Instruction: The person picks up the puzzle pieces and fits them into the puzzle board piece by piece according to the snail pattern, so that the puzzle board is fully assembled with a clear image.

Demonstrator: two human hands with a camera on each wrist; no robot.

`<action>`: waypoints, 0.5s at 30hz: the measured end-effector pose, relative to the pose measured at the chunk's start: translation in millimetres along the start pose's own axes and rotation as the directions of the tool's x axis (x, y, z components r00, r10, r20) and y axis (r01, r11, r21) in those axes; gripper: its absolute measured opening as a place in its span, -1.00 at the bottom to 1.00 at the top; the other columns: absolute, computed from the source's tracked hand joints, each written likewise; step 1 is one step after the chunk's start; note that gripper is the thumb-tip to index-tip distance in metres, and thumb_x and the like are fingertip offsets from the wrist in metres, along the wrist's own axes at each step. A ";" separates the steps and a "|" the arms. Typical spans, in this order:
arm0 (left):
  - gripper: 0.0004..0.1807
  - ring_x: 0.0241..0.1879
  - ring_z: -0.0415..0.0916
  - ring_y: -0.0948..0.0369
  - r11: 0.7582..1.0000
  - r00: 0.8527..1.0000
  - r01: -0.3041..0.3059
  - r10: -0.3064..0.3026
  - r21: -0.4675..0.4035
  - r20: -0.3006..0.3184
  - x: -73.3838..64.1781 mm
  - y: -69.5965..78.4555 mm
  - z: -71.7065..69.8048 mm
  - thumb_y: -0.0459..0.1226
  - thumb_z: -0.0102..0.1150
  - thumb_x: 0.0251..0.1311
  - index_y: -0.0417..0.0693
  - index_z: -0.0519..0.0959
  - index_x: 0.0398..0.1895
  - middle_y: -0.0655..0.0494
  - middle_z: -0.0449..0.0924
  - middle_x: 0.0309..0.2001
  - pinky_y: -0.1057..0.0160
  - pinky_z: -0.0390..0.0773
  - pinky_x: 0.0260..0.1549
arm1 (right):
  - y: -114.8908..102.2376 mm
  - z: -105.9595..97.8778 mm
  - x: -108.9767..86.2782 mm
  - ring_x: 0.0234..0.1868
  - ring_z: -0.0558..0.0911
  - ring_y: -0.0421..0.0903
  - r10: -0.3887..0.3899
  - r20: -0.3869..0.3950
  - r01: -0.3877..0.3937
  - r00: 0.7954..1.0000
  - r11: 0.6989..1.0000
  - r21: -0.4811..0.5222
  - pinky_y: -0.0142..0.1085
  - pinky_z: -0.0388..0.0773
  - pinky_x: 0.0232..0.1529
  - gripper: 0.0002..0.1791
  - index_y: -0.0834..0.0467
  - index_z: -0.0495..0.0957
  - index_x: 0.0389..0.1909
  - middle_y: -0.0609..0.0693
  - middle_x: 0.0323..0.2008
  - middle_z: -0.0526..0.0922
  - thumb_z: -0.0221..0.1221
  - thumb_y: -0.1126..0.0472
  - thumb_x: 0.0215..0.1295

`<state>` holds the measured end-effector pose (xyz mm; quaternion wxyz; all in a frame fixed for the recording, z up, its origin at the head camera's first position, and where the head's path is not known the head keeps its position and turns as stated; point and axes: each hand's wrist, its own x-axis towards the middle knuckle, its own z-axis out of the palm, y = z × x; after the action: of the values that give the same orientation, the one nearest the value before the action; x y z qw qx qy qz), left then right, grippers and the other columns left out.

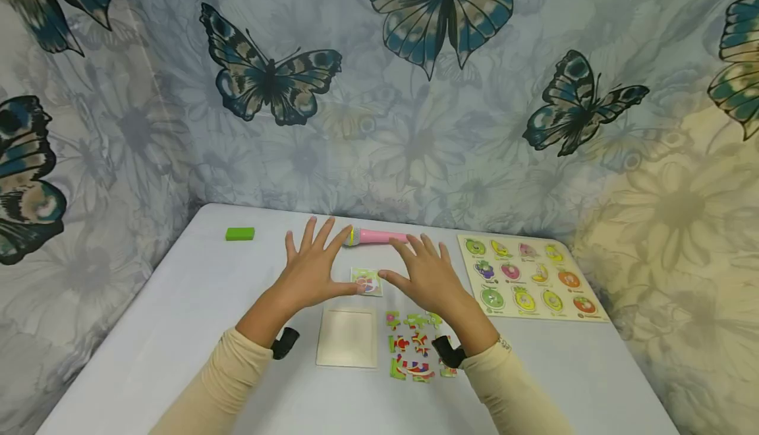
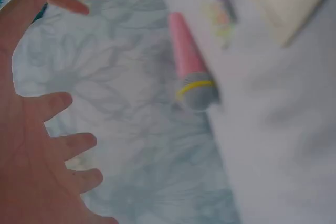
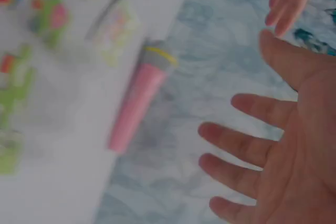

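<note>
My left hand and right hand spread, empty; puzzle pieces nearer my right, toward table's near edge, tray just left of them.

Left hand, right hand: splayed

Beyond the hands lies a toy microphone; left, a block; right, a fruit board; nearer, a tray beside puzzle pieces.

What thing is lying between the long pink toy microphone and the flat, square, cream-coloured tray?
A small, rectangular, multicoloured printed card; the head view shows it, partly behind the left thumb.
</note>
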<state>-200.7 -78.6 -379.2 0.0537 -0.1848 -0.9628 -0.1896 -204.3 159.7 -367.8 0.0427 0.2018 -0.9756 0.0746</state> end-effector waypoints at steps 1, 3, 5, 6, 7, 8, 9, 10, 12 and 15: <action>0.19 0.51 -0.45 -0.20 1.000 1.000 0.008 -0.008 -0.009 0.026 -2.5 -5.0 5.1 0.38 0.29 -0.15 0.16 0.04 0.54 -0.12 -0.16 0.55 -0.52 -0.36 0.23 | 2.1 8.0 0.9 0.37 0.32 0.23 -0.021 -0.003 0.021 1.000 1.000 -0.003 0.27 0.15 0.31 -0.26 0.04 0.33 0.38 0.18 0.32 0.41 0.10 -0.27 0.30; 0.16 0.51 -0.39 -0.23 0.999 0.996 0.029 -0.027 -0.020 0.087 -9.8 -16.2 17.9 0.36 0.31 -0.14 0.14 0.08 0.53 -0.15 -0.10 0.54 -0.53 -0.32 0.22 | 6.1 26.1 0.7 0.20 0.53 0.15 -0.064 0.001 0.064 0.998 0.998 -0.008 0.16 0.35 0.23 -0.37 0.11 0.46 0.25 0.13 0.14 0.59 0.22 -0.15 0.26; 0.15 0.50 -0.35 -0.25 0.998 0.986 0.054 -0.047 -0.041 0.158 -18.3 -27.4 31.7 0.34 0.33 -0.15 0.13 0.11 0.51 -0.17 -0.08 0.53 -0.55 -0.29 0.20 | 9.7 43.7 -1.6 0.07 0.62 0.11 -0.094 0.030 0.094 0.995 0.995 -0.010 0.07 0.47 0.14 -0.47 0.13 0.55 0.15 0.10 0.03 0.66 0.31 -0.03 0.20; 0.14 0.50 -0.33 -0.26 0.996 0.981 0.066 -0.054 -0.057 0.189 -22.1 -32.2 37.4 0.32 0.36 -0.15 0.13 0.14 0.51 -0.17 -0.06 0.52 -0.56 -0.27 0.19 | 11.1 51.1 -2.9 0.03 0.64 0.10 -0.105 0.043 0.105 0.994 0.994 -0.002 0.05 0.49 0.11 -0.51 0.14 0.58 0.10 0.10 -0.01 0.68 0.35 0.03 0.17; 0.13 0.50 -0.32 -0.26 0.994 0.974 0.079 -0.061 -0.074 0.219 -25.8 -36.7 42.6 0.30 0.39 -0.17 0.13 0.15 0.50 -0.17 -0.05 0.52 -0.57 -0.27 0.18 | 12.3 57.7 -4.3 0.01 0.64 0.09 -0.109 0.059 0.109 0.992 0.994 0.008 0.02 0.51 0.09 -0.55 0.14 0.60 0.06 0.09 -0.02 0.69 0.37 0.09 0.15; 0.14 0.49 -0.30 -0.28 0.992 0.968 0.088 -0.063 -0.091 0.242 -29.2 -40.8 47.1 0.27 0.42 -0.19 0.11 0.17 0.49 -0.19 -0.03 0.51 -0.58 -0.25 0.17 | 13.2 63.1 -5.7 0.01 0.64 0.08 -0.108 0.076 0.107 0.991 0.994 0.018 0.02 0.50 0.10 -0.58 0.14 0.62 0.03 0.08 -0.03 0.69 0.38 0.12 0.14; 0.14 0.49 -0.29 -0.29 0.989 0.962 0.098 -0.067 -0.107 0.266 -32.2 -44.4 50.8 0.24 0.46 -0.21 0.10 0.19 0.48 -0.20 -0.02 0.51 -0.59 -0.25 0.16 | 14.2 68.0 -6.9 0.01 0.64 0.08 -0.107 0.093 0.104 0.990 0.994 0.027 0.02 0.50 0.11 -0.60 0.13 0.63 0.01 0.07 -0.03 0.69 0.39 0.16 0.13; 0.14 0.48 -0.27 -0.29 0.988 0.955 0.105 -0.068 -0.114 0.287 -34.7 -47.6 54.1 0.21 0.49 -0.24 0.08 0.21 0.47 -0.20 0.00 0.50 -0.59 -0.23 0.15 | 15.2 72.0 -7.8 0.01 0.64 0.07 -0.105 0.106 0.102 0.989 0.994 0.031 0.01 0.49 0.11 -0.63 0.13 0.64 -0.02 0.05 -0.04 0.69 0.39 0.19 0.12; 0.15 0.48 -0.26 -0.30 0.985 0.942 0.121 -0.075 -0.123 0.327 -38.9 -52.4 58.8 0.15 0.56 -0.30 0.07 0.24 0.45 -0.20 0.01 0.50 -0.60 -0.22 0.15 | 16.7 77.8 -9.4 -0.01 0.65 0.05 -0.100 0.119 0.098 0.988 0.995 0.029 0.00 0.50 0.10 -0.67 0.12 0.66 -0.07 0.03 -0.06 0.70 0.38 0.24 0.11; 0.14 0.48 -0.27 -0.29 0.982 0.921 0.144 -0.088 -0.121 0.379 -43.8 -57.0 64.9 0.09 0.59 -0.34 0.06 0.27 0.43 -0.20 0.00 0.50 -0.59 -0.20 0.16 | 18.6 83.4 -10.6 -0.05 0.66 0.03 -0.087 0.128 0.087 0.988 0.996 0.011 -0.02 0.52 0.07 -0.69 0.10 0.68 -0.10 -0.01 -0.11 0.71 0.38 0.28 0.08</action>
<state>-183.8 -117.4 -466.3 -0.1549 -0.1634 -0.9482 -0.2243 -206.4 167.1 -453.6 -0.0176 0.2487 -0.9664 0.0620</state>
